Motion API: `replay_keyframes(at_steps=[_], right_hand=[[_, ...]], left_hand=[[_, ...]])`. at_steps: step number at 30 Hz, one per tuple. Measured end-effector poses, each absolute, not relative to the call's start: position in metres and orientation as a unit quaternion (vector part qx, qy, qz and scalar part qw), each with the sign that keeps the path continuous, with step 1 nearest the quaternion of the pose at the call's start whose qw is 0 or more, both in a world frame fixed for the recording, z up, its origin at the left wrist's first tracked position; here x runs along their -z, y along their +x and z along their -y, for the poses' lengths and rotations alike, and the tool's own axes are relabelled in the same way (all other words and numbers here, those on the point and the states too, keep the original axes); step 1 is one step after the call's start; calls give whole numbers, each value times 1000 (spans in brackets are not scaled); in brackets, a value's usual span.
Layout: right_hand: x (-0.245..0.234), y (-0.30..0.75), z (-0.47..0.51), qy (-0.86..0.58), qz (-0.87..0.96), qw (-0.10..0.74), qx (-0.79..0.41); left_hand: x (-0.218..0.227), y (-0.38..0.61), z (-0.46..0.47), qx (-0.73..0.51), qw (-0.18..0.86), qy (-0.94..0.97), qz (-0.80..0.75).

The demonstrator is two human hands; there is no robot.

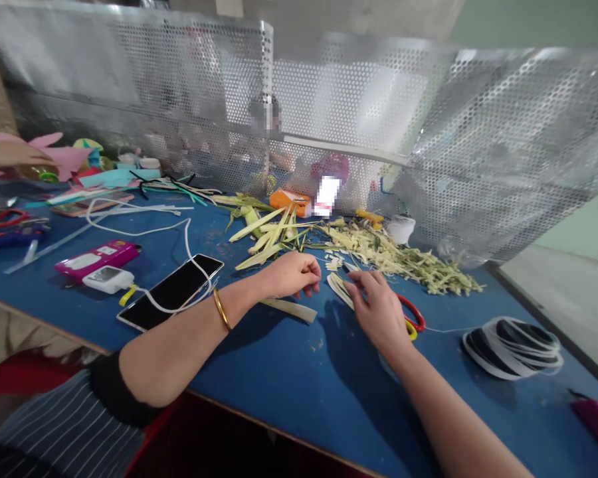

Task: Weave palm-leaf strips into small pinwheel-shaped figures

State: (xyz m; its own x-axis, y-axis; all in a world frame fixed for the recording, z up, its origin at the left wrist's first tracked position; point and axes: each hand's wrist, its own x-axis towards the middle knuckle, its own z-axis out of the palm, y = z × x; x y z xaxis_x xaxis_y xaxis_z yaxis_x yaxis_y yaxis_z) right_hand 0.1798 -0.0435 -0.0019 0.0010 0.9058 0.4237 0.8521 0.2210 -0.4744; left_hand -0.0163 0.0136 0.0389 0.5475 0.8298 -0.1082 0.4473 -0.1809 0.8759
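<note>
My left hand (pixel 296 275), with a gold bangle at the wrist, hovers over the blue table with its fingers curled; nothing shows in them. Just below it lies a flat pale husk strip (pixel 294 310). My right hand (pixel 376 302) reaches in from the right, its fingers closed over scissors with red and yellow handles (pixel 414 313). The handles stick out beyond the hand, and a dark tip shows by the fingertips; the middle is hidden. Pale folded husk strips (pixel 337 287) lie against the right thumb.
Husk leaves (pixel 264 239) and a heap of shredded husk (pixel 398 252) lie behind my hands. A black-screened phone (pixel 172 292) and white cable (pixel 187 232) are left. A coil of white strip (pixel 512 346) sits right. A perforated silver screen (pixel 194 86) backs the table. Another person's hand (pixel 14 154) is far left.
</note>
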Motion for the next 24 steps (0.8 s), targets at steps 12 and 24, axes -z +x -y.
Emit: replay_keyframes(at_steps=[12,24], right_hand=[[7,168,46,-633,693,295,-179],[3,162,50,-570,626,436,-304]], left_hand=[[-38,-31,-18,-15,225,887,-403],[-35,-18,-14,-267,310,793,-452]])
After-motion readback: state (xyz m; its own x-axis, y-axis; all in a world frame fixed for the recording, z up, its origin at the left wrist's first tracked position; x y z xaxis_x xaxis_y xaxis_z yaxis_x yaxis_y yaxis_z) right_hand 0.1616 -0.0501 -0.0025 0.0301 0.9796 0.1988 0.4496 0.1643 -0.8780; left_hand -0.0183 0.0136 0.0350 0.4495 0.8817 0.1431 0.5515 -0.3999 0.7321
